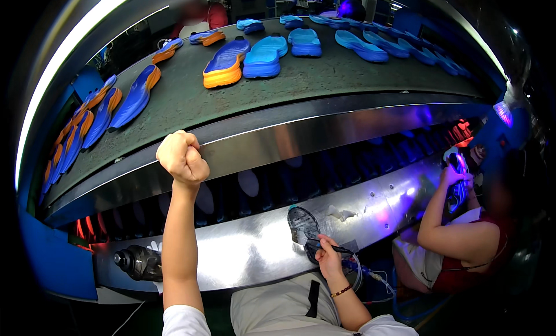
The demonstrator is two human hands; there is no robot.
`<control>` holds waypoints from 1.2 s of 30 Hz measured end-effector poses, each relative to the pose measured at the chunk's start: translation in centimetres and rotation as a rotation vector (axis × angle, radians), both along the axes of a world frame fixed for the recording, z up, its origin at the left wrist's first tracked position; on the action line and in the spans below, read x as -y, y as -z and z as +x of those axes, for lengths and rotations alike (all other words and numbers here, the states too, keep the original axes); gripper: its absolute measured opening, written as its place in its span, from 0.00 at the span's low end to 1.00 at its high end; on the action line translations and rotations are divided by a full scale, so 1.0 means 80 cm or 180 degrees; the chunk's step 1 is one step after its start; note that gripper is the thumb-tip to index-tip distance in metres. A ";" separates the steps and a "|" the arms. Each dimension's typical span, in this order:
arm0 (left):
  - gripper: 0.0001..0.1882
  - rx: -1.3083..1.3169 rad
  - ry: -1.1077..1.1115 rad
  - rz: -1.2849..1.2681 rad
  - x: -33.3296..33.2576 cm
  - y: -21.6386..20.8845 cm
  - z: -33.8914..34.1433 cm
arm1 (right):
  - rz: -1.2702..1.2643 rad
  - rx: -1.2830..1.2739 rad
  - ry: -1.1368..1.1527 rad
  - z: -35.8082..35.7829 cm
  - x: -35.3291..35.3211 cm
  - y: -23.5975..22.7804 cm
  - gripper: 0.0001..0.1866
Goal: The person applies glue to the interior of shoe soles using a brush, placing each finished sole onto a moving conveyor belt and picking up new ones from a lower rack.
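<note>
My left hand [183,157] is closed in a fist at the front metal edge [231,153] of the upper conveyor, its palm side hidden. No thing shows sticking out of it. Over the lower metal ledge, my right hand [328,256] pinches a thin dark stick-like tool [343,249], whose tip I cannot make out. A dark shoe sole [303,223] lies on the ledge just beyond that hand, partly covered by it. Blue midsoles with orange undersides [225,64] and light blue ones [265,57] rest on the green belt above.
The green belt [301,81] carries several more soles. Under it, a dark slot holds a row of dark upright pieces [249,184]. A dark bottle-like object [139,263] sits by my left forearm. At right, a co-worker [463,237] handles a sole [457,179]; cables [376,278] hang nearby.
</note>
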State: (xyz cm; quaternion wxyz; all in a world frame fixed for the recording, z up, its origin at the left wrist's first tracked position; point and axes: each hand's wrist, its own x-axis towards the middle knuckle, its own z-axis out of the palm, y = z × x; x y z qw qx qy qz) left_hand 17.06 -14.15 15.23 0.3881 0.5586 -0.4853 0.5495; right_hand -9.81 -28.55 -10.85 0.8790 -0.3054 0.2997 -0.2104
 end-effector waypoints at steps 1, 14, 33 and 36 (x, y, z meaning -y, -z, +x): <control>0.04 -0.0016 -0.0019 0.0001 0.000 0.000 0.000 | 0.0013 0.0004 0.0010 0.000 0.000 -0.001 0.12; 0.04 -0.0029 -0.0088 0.0109 0.007 0.001 -0.002 | -0.0112 -0.0101 0.0002 -0.002 0.014 0.004 0.13; 0.03 -0.0327 0.0004 0.0024 0.014 0.014 0.002 | -0.0254 -0.0139 -0.0202 -0.005 0.020 0.002 0.14; 0.03 -0.0342 -0.0020 0.0039 0.014 0.015 0.003 | -0.0337 -0.0198 -0.0228 -0.007 0.023 0.001 0.13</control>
